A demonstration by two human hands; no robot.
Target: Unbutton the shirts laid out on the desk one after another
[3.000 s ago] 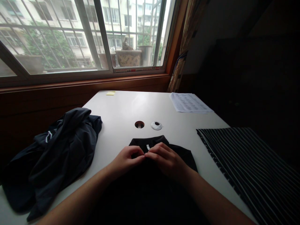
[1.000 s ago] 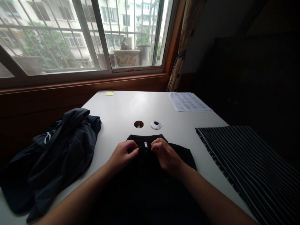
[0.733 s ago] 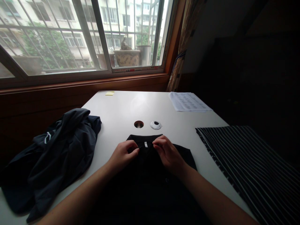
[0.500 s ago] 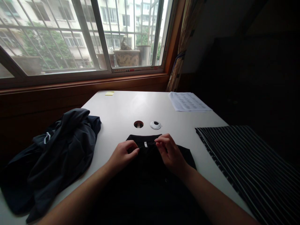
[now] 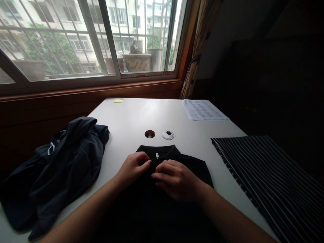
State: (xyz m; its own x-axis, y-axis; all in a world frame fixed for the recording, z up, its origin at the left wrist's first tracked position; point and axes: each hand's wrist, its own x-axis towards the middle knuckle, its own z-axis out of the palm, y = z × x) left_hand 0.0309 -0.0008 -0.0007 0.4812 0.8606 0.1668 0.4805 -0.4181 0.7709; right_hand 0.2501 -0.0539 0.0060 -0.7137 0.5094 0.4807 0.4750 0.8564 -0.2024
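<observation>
A black collared shirt (image 5: 157,199) is laid front up on a white desk (image 5: 131,118) — collar (image 5: 157,149) pointed away, white neck label (image 5: 157,155) exposed inside.

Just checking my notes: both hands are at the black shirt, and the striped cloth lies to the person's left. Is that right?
Not quite: the striped cloth lies to the person's right, as the head view shows. The left hand and right hand are indeed at the black shirt.
</observation>
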